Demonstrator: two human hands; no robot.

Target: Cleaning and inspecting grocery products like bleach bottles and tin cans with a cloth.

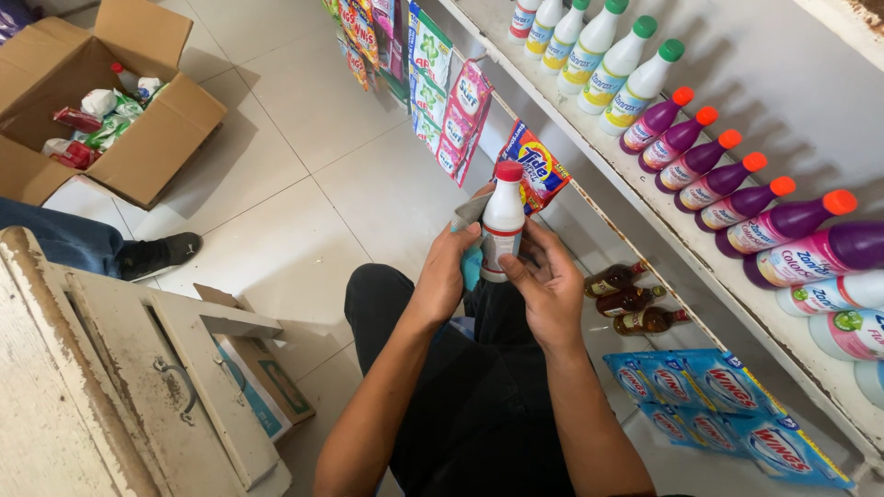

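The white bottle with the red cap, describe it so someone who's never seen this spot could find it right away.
Start at the long white shelf on the right, lined with purple bottles. Just left of it, over the dark trousers, the left hand and right hand hold the white bottle upright. It alone has a red cap and is off the shelf.

bottle [503, 224]: white plastic, smooth, slightly glossy; red plastic cap
cloth [471, 213]: grey, matt, soft-looking, held in left hand [445, 274]
purple bottles [737, 198]: glossy plastic, orange caps
sachets [537, 167]: shiny printed film
shelf [589, 138]: painted white, matt, edge chipped and rough
box [152, 138]: brown cardboard, matt
floor [304, 193]: smooth pale tiles
trousers [479, 405]: black matt cloth
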